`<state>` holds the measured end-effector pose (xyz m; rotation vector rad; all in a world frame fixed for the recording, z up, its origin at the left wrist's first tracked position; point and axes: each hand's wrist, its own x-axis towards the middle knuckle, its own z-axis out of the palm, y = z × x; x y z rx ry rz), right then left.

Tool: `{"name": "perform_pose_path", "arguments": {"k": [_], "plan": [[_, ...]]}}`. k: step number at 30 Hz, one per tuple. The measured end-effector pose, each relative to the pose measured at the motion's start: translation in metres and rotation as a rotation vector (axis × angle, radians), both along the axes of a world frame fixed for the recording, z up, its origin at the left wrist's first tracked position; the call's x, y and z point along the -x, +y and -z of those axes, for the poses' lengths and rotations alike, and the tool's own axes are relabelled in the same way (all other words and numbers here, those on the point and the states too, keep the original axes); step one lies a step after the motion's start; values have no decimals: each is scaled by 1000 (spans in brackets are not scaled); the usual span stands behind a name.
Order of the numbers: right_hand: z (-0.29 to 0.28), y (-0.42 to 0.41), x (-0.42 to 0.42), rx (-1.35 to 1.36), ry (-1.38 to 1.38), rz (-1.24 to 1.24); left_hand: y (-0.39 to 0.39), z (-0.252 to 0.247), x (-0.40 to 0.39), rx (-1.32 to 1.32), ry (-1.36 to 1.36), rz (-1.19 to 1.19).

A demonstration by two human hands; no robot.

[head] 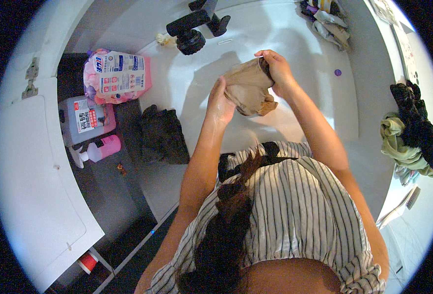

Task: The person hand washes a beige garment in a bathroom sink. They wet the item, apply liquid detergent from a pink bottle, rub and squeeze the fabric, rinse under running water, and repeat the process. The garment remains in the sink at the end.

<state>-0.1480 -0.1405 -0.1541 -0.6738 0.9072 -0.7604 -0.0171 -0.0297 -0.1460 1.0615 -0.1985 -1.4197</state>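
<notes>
A thin beige piece of fabric (251, 82) with a dark band at its upper right edge is stretched between my two hands. It may be a sock or stocking; which one I cannot tell. My left hand (220, 104) grips its left side, and the skin looks wet. At the upper right, my right hand (279, 71) pinches the dark-banded edge. Both hands hold the fabric above a white basin (343, 117), and its lower end hangs bunched and brownish.
A black faucet (190, 31) juts over the basin's far side. To the left are a pink detergent bag (119, 77), a jug (87, 119), a pink spray bottle (105, 148) and dark cloth (163, 136). Clothes (328, 27) lie far right; black cloth (417, 125), green cloth (404, 143) and a brush (412, 198) sit right.
</notes>
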Motion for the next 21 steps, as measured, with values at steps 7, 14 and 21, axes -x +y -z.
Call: {"name": "perform_pose_path", "arguments": {"k": [7, 14, 21], "plan": [[-44, 96, -32, 1281, 499, -175, -12, 31, -3, 254, 466, -112], [-1, 31, -40, 964, 718, 55, -16, -1, 34, -161, 179, -206], [-36, 103, -37, 1200, 381, -102, -1, 37, -8, 293, 1241, -288]]}}
